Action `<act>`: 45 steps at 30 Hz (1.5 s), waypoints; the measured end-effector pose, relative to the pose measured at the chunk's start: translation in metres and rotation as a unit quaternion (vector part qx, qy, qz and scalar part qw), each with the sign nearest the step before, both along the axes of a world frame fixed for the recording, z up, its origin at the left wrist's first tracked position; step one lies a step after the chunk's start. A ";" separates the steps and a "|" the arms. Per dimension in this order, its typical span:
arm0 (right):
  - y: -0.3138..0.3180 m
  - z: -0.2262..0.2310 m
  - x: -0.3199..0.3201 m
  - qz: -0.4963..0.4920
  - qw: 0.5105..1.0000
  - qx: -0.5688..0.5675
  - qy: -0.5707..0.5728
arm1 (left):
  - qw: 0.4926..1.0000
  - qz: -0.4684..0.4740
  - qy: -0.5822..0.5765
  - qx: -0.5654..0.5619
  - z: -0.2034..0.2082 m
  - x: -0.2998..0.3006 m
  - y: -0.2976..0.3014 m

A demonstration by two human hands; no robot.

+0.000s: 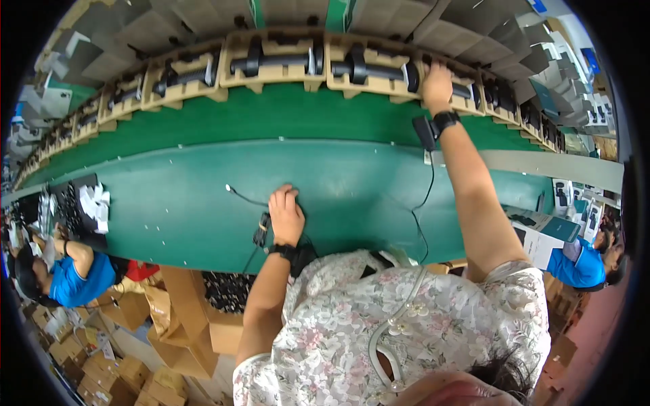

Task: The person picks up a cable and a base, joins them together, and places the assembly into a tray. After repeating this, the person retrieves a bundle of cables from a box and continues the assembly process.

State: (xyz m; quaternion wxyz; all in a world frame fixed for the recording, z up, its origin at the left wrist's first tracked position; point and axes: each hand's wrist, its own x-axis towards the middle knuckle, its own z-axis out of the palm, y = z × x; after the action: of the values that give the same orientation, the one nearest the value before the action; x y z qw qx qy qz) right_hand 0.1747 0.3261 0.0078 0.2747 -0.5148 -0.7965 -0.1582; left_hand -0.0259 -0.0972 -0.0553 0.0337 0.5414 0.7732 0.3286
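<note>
My left hand (286,218) rests low over the green table with its fingers bent down. A black cable (247,198) with a light-tipped plug runs out from under it, and a bundled black part (262,230) lies against its side. Stretched far forward, my right hand (437,86) dips curled fingers into a tan moulded tray (476,108) in the row at the back. That tray holds a dark cylindrical device (462,90); my fingertips are hidden, so what they grip cannot be seen. From a black box (425,132) at my right wrist, a thin lead hangs to the table.
More trays (274,76) with dark devices line the green belt (223,118). At the left, a person in blue (84,276) works beside white pieces (95,205). Another person (575,264) sits at the right near boxes (542,233). Cartons (183,318) stand below the table's near edge.
</note>
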 end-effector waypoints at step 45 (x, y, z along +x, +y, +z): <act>-0.537 -0.021 0.308 -0.366 0.873 -0.093 0.309 | 0.817 -0.573 -0.014 -0.062 0.053 0.147 0.052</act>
State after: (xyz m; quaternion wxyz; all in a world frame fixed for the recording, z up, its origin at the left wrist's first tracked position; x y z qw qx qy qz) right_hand 0.4828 -0.2112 -0.0131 0.3802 -0.8152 -0.4369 -0.0060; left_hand 0.1211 -0.0454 -0.0019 0.2606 0.8785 0.3417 0.2090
